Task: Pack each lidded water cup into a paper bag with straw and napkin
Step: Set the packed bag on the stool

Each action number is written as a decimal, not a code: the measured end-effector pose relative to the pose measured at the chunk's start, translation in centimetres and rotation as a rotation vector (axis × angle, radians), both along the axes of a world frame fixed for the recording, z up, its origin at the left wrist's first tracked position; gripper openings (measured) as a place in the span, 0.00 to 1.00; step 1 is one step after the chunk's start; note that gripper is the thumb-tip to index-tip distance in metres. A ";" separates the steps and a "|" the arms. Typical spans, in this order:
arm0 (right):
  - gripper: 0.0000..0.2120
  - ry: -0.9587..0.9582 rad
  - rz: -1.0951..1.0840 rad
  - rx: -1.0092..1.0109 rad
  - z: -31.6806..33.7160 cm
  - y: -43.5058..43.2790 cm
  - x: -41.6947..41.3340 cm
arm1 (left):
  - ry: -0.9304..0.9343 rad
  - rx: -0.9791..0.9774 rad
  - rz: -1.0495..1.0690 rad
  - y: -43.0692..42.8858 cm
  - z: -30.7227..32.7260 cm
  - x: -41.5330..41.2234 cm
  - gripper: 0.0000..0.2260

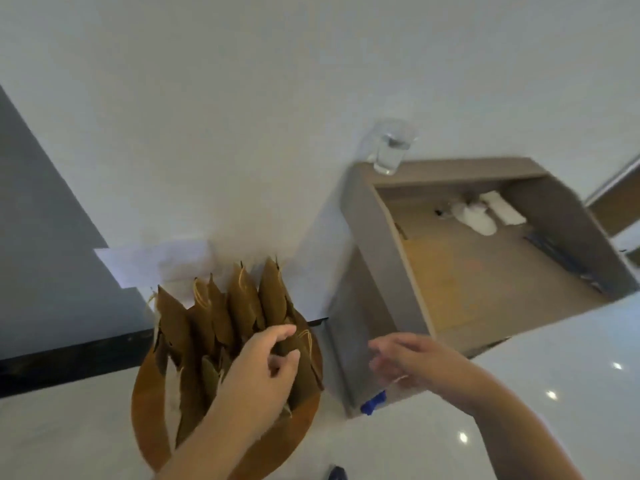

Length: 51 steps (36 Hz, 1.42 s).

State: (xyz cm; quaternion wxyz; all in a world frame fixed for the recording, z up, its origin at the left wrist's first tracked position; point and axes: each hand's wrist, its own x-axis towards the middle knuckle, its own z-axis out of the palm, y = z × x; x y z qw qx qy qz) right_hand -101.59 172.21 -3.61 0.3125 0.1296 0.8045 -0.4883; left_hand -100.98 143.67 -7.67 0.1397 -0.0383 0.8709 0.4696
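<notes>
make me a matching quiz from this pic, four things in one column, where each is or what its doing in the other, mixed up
1 water cup
2 paper bags
3 left hand
4 white items

a standing in the round wooden tray
b inside the open wooden box
c on top of the wooden box
d gripping one of the paper bags

Pairs: 1-c, 2-a, 3-d, 4-b

No text, label, brand or number is readable anywhere in view
</notes>
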 end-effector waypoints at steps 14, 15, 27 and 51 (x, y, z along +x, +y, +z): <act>0.09 0.096 -0.485 0.145 -1.9 12.8 1.1 | 0.165 -0.036 -0.391 17.0 0.2 -4.1 0.19; 0.09 0.086 -0.485 0.138 -2.8 13.8 0.8 | 0.190 -0.055 -0.389 18.2 -0.1 -4.5 0.19; 0.12 0.135 -0.399 0.189 -11.7 29.2 -8.7 | 0.410 -0.424 -0.173 31.7 -7.1 -8.6 0.20; 0.20 0.245 -0.069 0.456 -12.3 30.0 -16.9 | 0.367 -0.712 0.109 34.0 -3.2 -24.3 0.16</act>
